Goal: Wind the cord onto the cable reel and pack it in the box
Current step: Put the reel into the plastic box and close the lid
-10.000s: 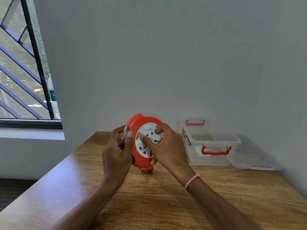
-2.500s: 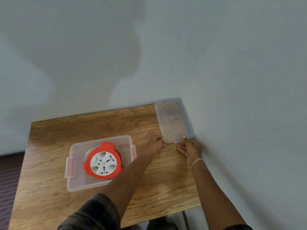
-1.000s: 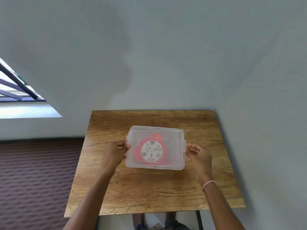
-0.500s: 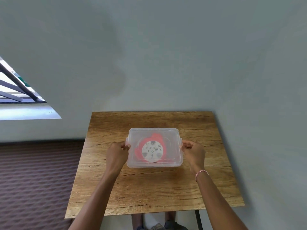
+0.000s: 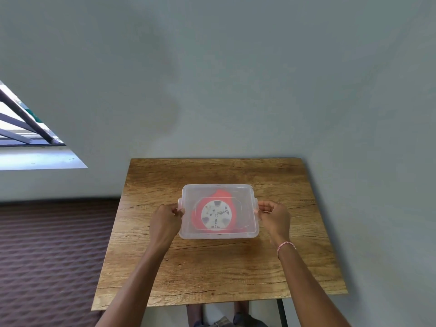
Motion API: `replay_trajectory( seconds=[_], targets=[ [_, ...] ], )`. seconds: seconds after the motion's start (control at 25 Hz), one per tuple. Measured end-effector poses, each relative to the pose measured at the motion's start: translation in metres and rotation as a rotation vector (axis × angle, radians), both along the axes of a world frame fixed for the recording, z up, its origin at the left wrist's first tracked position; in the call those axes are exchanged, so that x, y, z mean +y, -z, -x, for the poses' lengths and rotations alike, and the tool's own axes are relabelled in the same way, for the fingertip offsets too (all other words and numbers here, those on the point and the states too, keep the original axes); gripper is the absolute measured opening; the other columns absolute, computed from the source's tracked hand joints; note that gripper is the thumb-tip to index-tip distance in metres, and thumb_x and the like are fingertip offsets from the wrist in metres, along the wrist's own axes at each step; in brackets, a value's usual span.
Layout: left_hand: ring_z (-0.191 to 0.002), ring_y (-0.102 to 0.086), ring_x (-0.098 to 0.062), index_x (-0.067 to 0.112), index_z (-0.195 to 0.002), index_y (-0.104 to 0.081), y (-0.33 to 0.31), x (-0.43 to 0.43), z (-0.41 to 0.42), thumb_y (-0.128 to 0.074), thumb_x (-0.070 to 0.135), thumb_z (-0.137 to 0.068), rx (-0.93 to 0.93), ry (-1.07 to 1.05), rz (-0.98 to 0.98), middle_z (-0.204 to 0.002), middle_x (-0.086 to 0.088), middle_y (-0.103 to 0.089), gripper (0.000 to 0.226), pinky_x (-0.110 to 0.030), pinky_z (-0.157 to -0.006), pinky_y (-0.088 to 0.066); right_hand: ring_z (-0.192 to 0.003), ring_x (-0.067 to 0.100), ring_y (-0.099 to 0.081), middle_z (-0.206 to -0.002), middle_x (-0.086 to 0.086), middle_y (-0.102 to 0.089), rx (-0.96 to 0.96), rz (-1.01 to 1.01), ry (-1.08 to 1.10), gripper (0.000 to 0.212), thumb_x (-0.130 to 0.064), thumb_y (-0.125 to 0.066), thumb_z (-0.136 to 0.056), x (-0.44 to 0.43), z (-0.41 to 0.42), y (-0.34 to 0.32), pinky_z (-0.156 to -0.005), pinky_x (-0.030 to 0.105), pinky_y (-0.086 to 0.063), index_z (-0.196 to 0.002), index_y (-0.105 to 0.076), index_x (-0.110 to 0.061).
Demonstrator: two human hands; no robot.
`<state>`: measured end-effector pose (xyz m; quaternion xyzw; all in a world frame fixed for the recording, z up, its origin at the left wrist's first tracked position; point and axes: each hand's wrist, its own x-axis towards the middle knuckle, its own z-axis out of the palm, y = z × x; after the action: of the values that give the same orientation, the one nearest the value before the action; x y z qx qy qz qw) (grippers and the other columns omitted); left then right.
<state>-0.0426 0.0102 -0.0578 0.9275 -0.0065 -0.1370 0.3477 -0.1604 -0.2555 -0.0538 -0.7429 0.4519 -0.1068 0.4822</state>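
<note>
A clear plastic box (image 5: 246, 230) stands in the middle of the wooden table (image 5: 212, 274) with its translucent lid (image 5: 188, 197) lying on top. Through the lid shows the orange cable reel (image 5: 217, 214) with its white socket face, lying flat inside. My left hand (image 5: 165, 220) grips the latch at the box's left end. At the right end my right hand (image 5: 274, 217) grips the other latch, fingers curled over it. No loose cord is visible.
The table stands against a grey wall (image 5: 236, 90) at the back and on the right. A window (image 5: 21, 128) with dark bars is at the left. Dark patterned floor (image 5: 52, 251) lies to the table's left.
The lid, held tilted over the box a second ago, now sits flat on it. Both hands have closed in on the end latches.
</note>
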Motion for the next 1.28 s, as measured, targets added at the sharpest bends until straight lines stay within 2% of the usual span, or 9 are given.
replay_trajectory(
  seconds=[0.2, 0.32, 0.4, 0.52, 0.6, 0.72, 0.88, 1.08, 1.28],
  targets=[
    [-0.069, -0.066, -0.007, 0.020, -0.100, -0.082, 0.005, 0.003, -0.009, -0.075, 0.027, -0.094, 0.038, -0.036, -0.029, -0.078, 0.012, -0.070, 0.011, -0.025, -0.058, -0.048, -0.084, 0.013, -0.072, -0.088, -0.004, -0.074, 0.021, -0.031, 0.007, 0.022, 0.001, -0.081, -0.084, -0.005, -0.005, 0.005, -0.074, 0.030, -0.063, -0.095, -0.074, -0.018],
    [-0.082, -0.070, -0.016, 0.023, -0.102, -0.075, 0.009, 0.004, -0.018, -0.076, 0.029, -0.092, 0.115, -0.067, -0.025, -0.089, 0.007, -0.075, 0.012, -0.038, -0.073, -0.059, -0.085, 0.009, -0.070, -0.094, -0.004, -0.073, 0.020, -0.064, 0.012, 0.022, -0.001, -0.076, -0.089, -0.004, -0.006, 0.011, -0.066, 0.023, -0.058, -0.096, -0.069, -0.020],
    [-0.093, -0.071, -0.022, 0.017, -0.117, -0.069, 0.012, 0.000, -0.021, -0.072, 0.023, -0.095, 0.207, -0.083, 0.058, -0.106, -0.002, -0.076, 0.023, -0.046, -0.082, -0.061, -0.089, 0.009, -0.068, -0.102, -0.005, -0.070, 0.055, -0.134, -0.011, 0.019, -0.007, -0.069, -0.096, -0.003, -0.006, 0.012, -0.065, 0.023, -0.056, -0.107, -0.066, -0.022],
    [-0.103, -0.070, -0.029, 0.007, -0.145, -0.053, 0.009, -0.005, -0.022, -0.060, 0.019, -0.104, 0.427, -0.129, 0.175, -0.120, -0.012, -0.071, 0.042, -0.048, -0.085, -0.062, -0.098, 0.020, -0.072, -0.112, 0.003, -0.071, 0.091, -0.463, -0.057, 0.020, -0.013, -0.059, -0.104, -0.011, -0.004, 0.012, -0.072, 0.038, -0.064, -0.122, -0.059, -0.022],
    [-0.101, -0.072, -0.029, 0.005, -0.141, -0.056, 0.005, -0.003, -0.023, -0.055, 0.017, -0.108, 0.521, -0.134, 0.240, -0.114, -0.013, -0.073, 0.035, -0.044, -0.079, -0.062, -0.098, 0.027, -0.074, -0.114, 0.013, -0.075, 0.057, -0.720, -0.081, 0.019, -0.011, -0.060, -0.104, -0.022, -0.001, 0.010, -0.074, 0.045, -0.065, -0.123, -0.061, -0.015],
    [-0.095, -0.075, -0.026, 0.004, -0.117, -0.069, 0.001, 0.004, -0.024, -0.058, 0.015, -0.106, 0.591, -0.172, 0.347, -0.102, -0.012, -0.078, 0.019, -0.038, -0.071, -0.061, -0.089, 0.027, -0.071, -0.112, 0.017, -0.075, 0.046, -0.817, -0.111, 0.024, -0.004, -0.064, -0.100, -0.035, 0.000, 0.007, -0.075, 0.044, -0.064, -0.124, -0.064, -0.006],
    [-0.092, -0.077, -0.026, 0.007, -0.097, -0.076, 0.004, 0.009, -0.020, -0.071, 0.011, -0.098, 0.449, -0.232, 0.387, -0.095, -0.012, -0.080, 0.007, -0.036, -0.069, -0.062, -0.094, 0.025, -0.074, -0.107, 0.011, -0.078, 0.044, -0.658, -0.092, 0.020, 0.000, -0.070, -0.095, -0.033, -0.003, 0.005, -0.070, 0.038, -0.064, -0.113, -0.071, -0.008],
    [-0.080, -0.077, -0.030, 0.011, -0.079, -0.078, 0.012, 0.000, -0.010, -0.074, 0.009, -0.094, 0.213, -0.176, 0.242, -0.078, -0.010, -0.079, 0.016, -0.051, -0.076, -0.065, -0.086, 0.020, -0.076, -0.090, 0.002, -0.078, 0.085, -0.138, -0.123, 0.012, -0.006, -0.069, -0.096, -0.008, -0.005, 0.009, -0.078, 0.042, -0.066, -0.098, -0.077, -0.015],
    [-0.066, -0.074, -0.018, 0.019, -0.069, -0.073, 0.011, -0.005, -0.008, -0.079, 0.012, -0.091, 0.128, -0.192, 0.155, -0.069, -0.002, -0.076, 0.024, -0.040, -0.065, -0.065, -0.082, 0.023, -0.077, -0.084, 0.002, -0.079, 0.091, -0.029, -0.135, 0.009, -0.007, -0.071, -0.094, -0.005, -0.006, 0.011, -0.076, 0.046, -0.065, -0.093, -0.078, -0.011]
  ],
)
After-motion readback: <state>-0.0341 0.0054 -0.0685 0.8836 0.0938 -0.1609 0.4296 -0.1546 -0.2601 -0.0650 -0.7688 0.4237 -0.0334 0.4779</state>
